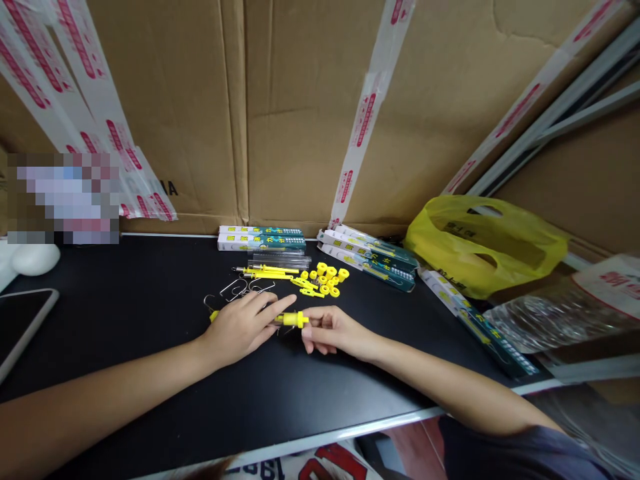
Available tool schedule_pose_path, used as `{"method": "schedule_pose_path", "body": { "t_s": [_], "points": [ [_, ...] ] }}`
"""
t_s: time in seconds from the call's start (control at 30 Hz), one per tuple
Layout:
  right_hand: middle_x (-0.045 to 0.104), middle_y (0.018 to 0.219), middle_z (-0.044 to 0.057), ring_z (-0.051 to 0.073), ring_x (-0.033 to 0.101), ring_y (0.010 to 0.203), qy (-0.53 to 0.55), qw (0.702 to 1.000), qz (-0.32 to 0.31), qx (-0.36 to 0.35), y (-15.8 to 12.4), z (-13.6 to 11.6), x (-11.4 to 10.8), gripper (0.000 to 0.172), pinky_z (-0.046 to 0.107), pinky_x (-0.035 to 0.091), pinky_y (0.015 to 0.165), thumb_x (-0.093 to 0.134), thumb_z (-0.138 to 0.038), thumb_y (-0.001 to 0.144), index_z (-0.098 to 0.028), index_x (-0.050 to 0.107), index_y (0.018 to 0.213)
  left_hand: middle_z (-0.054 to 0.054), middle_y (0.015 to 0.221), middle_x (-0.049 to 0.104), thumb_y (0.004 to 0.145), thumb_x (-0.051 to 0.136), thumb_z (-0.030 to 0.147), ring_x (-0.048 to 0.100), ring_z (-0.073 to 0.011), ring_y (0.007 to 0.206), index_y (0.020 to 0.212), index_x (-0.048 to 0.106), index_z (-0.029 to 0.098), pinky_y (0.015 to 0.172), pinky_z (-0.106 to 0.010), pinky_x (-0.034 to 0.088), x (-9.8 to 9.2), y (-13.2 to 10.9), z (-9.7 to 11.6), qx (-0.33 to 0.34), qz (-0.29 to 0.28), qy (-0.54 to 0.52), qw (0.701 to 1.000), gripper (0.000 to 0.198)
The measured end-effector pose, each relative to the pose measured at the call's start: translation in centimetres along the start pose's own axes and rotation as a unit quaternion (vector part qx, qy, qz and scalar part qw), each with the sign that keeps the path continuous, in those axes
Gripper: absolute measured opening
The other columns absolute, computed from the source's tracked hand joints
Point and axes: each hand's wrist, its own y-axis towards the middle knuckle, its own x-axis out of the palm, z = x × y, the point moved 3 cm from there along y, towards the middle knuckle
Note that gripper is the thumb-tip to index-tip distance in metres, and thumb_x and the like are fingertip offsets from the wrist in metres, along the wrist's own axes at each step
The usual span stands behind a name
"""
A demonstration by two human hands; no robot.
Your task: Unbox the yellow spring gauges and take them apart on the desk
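My left hand [240,328] is wrapped over a clear tube with yellow ends, which looks like a tubular spring scale [290,320]. One yellow end and a wire hook stick out at the left of that hand. At the other end, the thumb and fingers of my right hand [330,330] pinch by the yellow cap. Just beyond my left hand lie several bent wire hooks [245,287]. Behind them are yellow rods with springs [267,272], clear tubes [280,260], small yellow pieces [307,287] and yellow ring-shaped caps [330,273].
Printed boxes lie at the back, one stack [261,239] left of another [370,257]. A single box [477,320] rests at the right beside a yellow plastic bag [485,247] and a clear bottle [555,313]. A white-edged tablet [25,320] lies left. Cardboard [300,133] walls the back.
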Motion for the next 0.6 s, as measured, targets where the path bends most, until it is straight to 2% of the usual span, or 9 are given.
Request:
{"method": "schedule_pose_path", "body": {
  "t_s": [0.1,0.17,0.27,0.43,0.5,0.6],
  "points": [
    [0.062,0.066,-0.002,0.002,0.041,0.037,0.098,0.994,-0.042,0.033,-0.2,0.2,0.5,0.028,0.013,0.026,0.031,0.063,-0.038,0.082,-0.015,0.053,0.092,-0.007,0.112,0.057,0.090,0.046,0.023,0.056,-0.0201,0.096,0.140,0.034,0.022,0.084,-0.033,0.047,-0.1,0.1,0.1,0.002,-0.008,-0.002,1.000,0.051],
    [0.062,0.065,-0.004,0.002,0.042,0.035,0.135,0.989,-0.040,0.035,-0.2,0.4,0.7,0.032,0.012,0.026,0.030,0.067,-0.037,0.079,-0.016,0.050,0.098,-0.007,0.111,0.057,0.090,0.044,0.022,0.056,-0.0200,0.096,0.140,0.034,0.022,0.084,-0.033,0.047,-0.1,0.1,0.1,0.001,-0.010,0.001,1.000,0.050],
    [0.063,0.065,-0.005,0.002,0.042,0.034,0.159,0.986,-0.032,0.033,-0.3,0.4,0.9,0.041,0.011,0.027,0.029,0.070,-0.034,0.078,-0.018,0.047,0.108,-0.007,0.110,0.058,0.091,0.042,0.019,0.056,-0.0200,0.094,0.140,0.033,0.022,0.082,-0.033,0.047,0.0,0.1,0.1,-0.005,-0.013,0.023,1.000,0.050],
    [0.064,0.069,-0.003,0.002,0.045,0.039,0.152,0.983,-0.091,0.036,-0.5,0.3,1.6,0.052,0.012,0.033,0.034,0.067,-0.036,0.080,-0.018,0.045,0.124,-0.006,0.108,0.059,0.093,0.037,0.016,0.059,-0.0167,0.091,0.143,0.028,0.023,0.076,-0.026,0.047,0.2,-0.1,0.2,0.004,-0.006,0.063,0.998,0.052],
    [0.061,0.065,-0.004,0.002,0.043,0.038,0.120,0.991,-0.060,0.023,-0.4,0.5,1.5,0.047,0.012,0.031,0.033,0.064,-0.040,0.082,-0.017,0.049,0.120,-0.005,0.106,0.059,0.093,0.037,0.015,0.060,-0.0147,0.087,0.143,0.026,0.024,0.070,-0.022,0.046,0.3,-0.2,0.3,0.007,-0.011,0.084,0.996,0.053],
    [0.055,0.056,-0.006,0.003,0.040,0.039,0.013,0.999,0.047,-0.022,-0.2,0.9,0.9,0.033,0.014,0.031,0.036,0.059,-0.043,0.085,-0.014,0.061,0.100,-0.004,0.101,0.059,0.093,0.039,0.017,0.060,-0.0126,0.075,0.142,0.027,0.028,0.057,-0.020,0.043,0.2,-0.4,0.5,0.018,-0.014,0.128,0.992,0.051]
  ]
}}
